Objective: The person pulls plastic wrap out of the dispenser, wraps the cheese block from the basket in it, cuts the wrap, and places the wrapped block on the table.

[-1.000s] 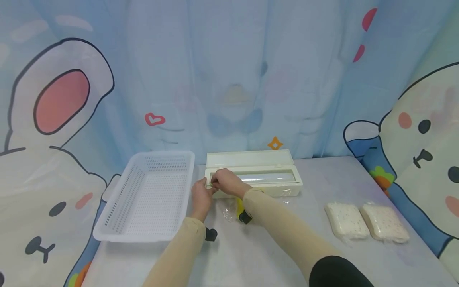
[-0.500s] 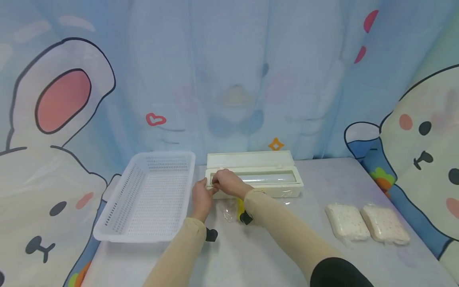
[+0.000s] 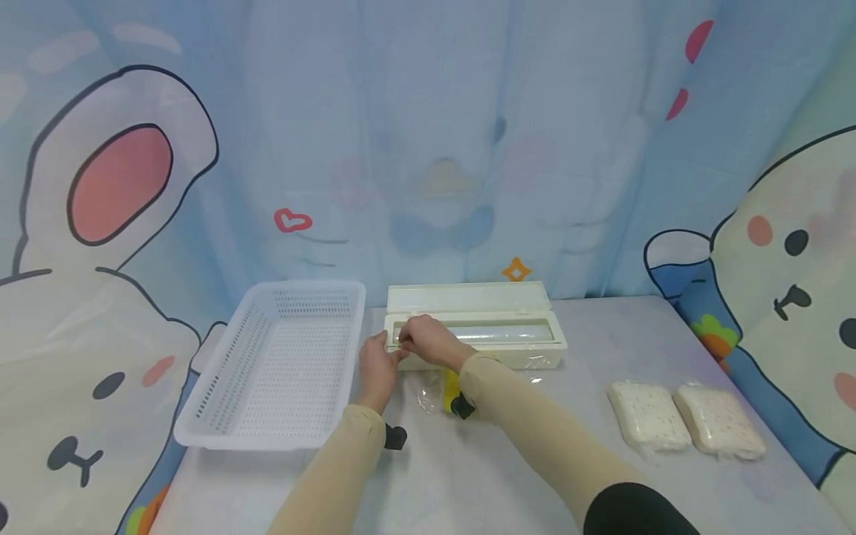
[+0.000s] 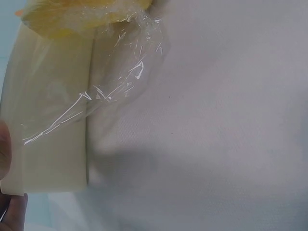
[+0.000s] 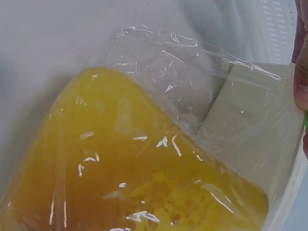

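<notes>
A cream cling film dispenser (image 3: 495,358) stands with its lid up, a clear film roll (image 3: 511,332) in its slot. My left hand (image 3: 377,371) grips the dispenser's left end, the thumb on its front edge. Curled over that same end, my right hand (image 3: 431,340) seems to pinch a small slide cutter, whose green edge (image 5: 306,119) barely shows between the fingers. Clear film (image 4: 103,91) stretches down from the front edge over a soft-looking yellow item (image 5: 144,159) lying before the dispenser. The right forearm hides most of the yellow item in the head view.
A white perforated basket (image 3: 200,416) stands left of the dispenser. Two pale speckled blocks in clear wrap, a left one (image 3: 649,417) and a right one (image 3: 718,422), lie at the right. A printed curtain (image 3: 575,148) hangs behind the white table (image 3: 428,483).
Both hands keep the same place at the dispenser's left end. Only a slight shift of the whole head view shows.
</notes>
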`<state>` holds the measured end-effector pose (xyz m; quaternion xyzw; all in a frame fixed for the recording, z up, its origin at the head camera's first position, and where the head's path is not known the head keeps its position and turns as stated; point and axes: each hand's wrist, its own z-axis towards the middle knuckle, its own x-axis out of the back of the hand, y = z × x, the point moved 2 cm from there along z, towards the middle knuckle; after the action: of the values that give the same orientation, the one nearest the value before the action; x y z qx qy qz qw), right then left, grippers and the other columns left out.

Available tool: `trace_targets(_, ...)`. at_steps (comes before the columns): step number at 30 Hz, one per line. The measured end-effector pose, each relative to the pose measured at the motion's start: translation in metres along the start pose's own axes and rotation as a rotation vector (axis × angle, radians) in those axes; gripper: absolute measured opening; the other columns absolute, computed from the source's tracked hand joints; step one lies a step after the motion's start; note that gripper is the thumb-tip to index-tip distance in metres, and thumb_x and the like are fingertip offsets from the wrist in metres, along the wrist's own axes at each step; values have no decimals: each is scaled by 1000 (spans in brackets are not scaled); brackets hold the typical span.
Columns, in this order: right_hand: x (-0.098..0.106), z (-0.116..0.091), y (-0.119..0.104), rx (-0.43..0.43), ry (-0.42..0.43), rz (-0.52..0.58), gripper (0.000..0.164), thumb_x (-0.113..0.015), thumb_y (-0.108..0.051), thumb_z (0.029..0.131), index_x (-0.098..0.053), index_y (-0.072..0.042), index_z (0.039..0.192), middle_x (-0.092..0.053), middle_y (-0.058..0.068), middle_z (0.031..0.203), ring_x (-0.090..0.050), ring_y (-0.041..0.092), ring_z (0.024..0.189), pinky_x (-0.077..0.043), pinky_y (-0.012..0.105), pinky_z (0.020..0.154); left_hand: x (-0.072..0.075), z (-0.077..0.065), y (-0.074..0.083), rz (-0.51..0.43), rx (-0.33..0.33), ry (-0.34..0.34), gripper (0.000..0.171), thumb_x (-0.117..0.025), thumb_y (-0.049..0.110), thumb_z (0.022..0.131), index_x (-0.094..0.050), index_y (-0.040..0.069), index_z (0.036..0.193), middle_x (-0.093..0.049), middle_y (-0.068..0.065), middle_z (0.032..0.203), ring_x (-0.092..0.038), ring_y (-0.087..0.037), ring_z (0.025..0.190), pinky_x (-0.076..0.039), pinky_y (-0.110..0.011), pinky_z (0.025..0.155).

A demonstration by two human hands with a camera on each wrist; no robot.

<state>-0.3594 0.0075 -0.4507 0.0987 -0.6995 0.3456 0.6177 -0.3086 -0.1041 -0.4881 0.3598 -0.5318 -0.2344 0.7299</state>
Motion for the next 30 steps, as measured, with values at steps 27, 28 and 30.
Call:
trace_targets(27, 30, -59, 63, -34, 40, 12, 12, -67, -7, 97, -78, -3, 102, -78, 9, 100, -70, 21, 92, -60, 37, 89, 5, -4, 4, -31, 63, -19, 65, -82, 13, 82, -56, -10, 137, -62, -29, 134, -58, -43, 130, -47, -50, 111)
trace_targets(28, 32, -61, 65, -37, 41, 12, 12, -67, -7, 97, -78, -3, 102, -78, 9, 100, -70, 21, 92, -59, 38, 89, 5, -4, 4, -32, 66, -19, 65, -82, 13, 81, -56, -10, 137, -61, -29, 135, -58, -43, 130, -47, -50, 111)
trace_targets(30, 34, -66, 69, -47, 45, 13, 12, -68, -7, 97, -78, -4, 102, -78, 8, 101, -70, 21, 93, -59, 38, 90, 6, -4, 5, -25, 64, -19, 65, -82, 13, 81, -57, -10, 137, -62, -29, 134, -58, -43, 129, -47, -50, 110)
